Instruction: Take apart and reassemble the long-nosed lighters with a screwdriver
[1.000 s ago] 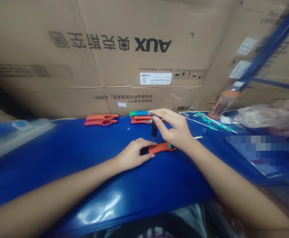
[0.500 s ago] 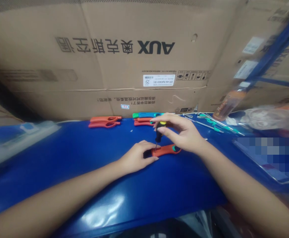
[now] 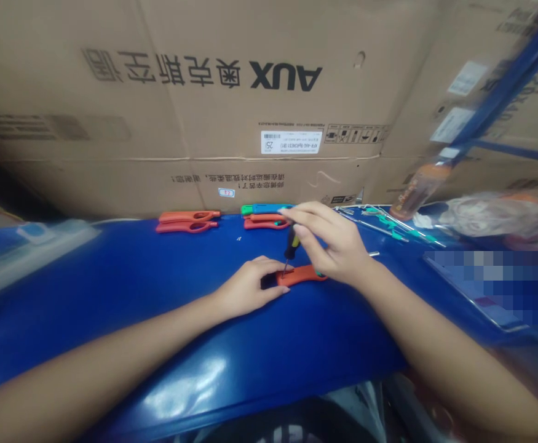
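An orange plastic handle piece [image 3: 302,274] lies flat on the blue table [image 3: 158,295]. My left hand [image 3: 250,287] is closed around its dark left end and pins it down. My right hand [image 3: 331,240] pinches a small screwdriver [image 3: 291,246] with a black and yellow grip. The screwdriver stands nearly upright, its thin tip resting on the left part of the orange piece. A green patch on the piece's right end is partly hidden behind my right hand.
Orange handle pieces [image 3: 188,221] lie in pairs at the table's back edge, others [image 3: 264,220] with a blue-green part beside them. Thin metal rods with green ends [image 3: 388,224] lie at the back right. Big cardboard boxes [image 3: 232,104] wall off the rear. A plastic bag [image 3: 494,218] sits far right.
My right fingers have shifted round the screwdriver's grip, as if turning it, while its tip stays on the orange piece. My left hand keeps its hold. The camera has wobbled slightly.
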`<state>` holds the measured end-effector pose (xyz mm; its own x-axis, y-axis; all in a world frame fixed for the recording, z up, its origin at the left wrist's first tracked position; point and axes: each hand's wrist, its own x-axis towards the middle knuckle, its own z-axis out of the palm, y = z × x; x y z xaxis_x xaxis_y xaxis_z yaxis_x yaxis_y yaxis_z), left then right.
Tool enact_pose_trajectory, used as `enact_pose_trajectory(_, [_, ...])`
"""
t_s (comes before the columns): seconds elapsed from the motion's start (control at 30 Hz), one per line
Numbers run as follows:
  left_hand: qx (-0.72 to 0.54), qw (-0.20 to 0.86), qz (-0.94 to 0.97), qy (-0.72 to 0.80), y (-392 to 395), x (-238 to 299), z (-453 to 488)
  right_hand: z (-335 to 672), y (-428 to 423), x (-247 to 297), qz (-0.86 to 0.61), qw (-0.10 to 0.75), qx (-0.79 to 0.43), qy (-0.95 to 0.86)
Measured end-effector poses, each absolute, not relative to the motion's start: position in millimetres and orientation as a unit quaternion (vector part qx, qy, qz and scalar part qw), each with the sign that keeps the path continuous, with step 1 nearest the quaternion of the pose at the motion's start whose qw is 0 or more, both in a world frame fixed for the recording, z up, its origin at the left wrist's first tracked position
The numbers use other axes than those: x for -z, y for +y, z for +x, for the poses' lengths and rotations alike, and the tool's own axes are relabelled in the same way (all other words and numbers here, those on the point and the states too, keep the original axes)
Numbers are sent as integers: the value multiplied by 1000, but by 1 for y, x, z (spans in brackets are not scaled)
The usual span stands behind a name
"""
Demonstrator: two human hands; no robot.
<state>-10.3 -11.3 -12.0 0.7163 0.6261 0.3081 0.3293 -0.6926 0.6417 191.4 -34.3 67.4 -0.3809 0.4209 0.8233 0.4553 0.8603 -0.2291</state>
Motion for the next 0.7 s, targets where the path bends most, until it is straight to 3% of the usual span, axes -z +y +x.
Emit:
enact_pose_trajectory(0.1, [-263,286,883,265,-11,12,-10,193,-34,-70,-262,466,-105,-839])
enact_pose_trajectory(0.27, [-272,286,881,262,-11,12,-12,198,-32,-72,-307,481,18,-821])
enact_pose_trajectory(0.43, [-262,285,884,264,-11,11,-12,195,-31,-68,-287,457,-141,-830])
enact_pose_trajectory(0.6, [-262,282,884,267,-11,11,-11,192,-32,-65,-312,490,-8,-814])
enact_pose_trajectory(0.7, [-263,279,885,265,-11,11,-11,194,-34,-68,-277,448,-96,-845])
